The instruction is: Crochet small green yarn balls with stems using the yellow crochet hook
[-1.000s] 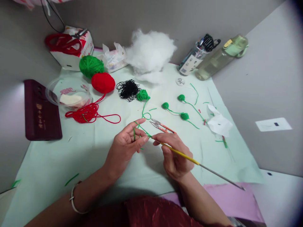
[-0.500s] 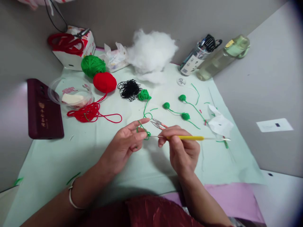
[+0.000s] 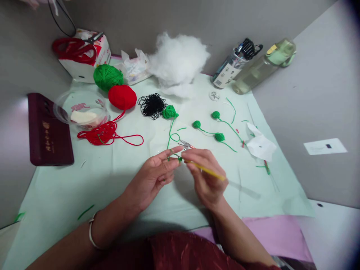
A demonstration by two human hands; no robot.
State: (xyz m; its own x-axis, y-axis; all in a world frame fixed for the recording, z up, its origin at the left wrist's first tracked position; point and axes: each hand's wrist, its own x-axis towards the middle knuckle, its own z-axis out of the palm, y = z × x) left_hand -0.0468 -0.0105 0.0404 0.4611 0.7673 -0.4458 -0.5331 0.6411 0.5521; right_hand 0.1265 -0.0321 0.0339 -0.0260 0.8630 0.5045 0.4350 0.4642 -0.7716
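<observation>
Between thumb and fingers, my left hand pinches green yarn, with a strand running over the raised index finger. The yarn leads up to a small green ball. My right hand grips a crochet hook by its yellow handle; the hook's tip meets a little green loop at the left fingertips. Partly hidden behind the right hand lie thread snips. Several crocheted green balls with yarn tails rest beyond it.
At the left are a phone, a clear plastic tub, red yarn and a green skein. Black cord and white stuffing lie farther back. A pen holder and water bottle stand back right.
My right hand has moved slightly left, and the hook now tilts down to the right, its tip closer to my left fingers. The green loop has drawn smaller.
</observation>
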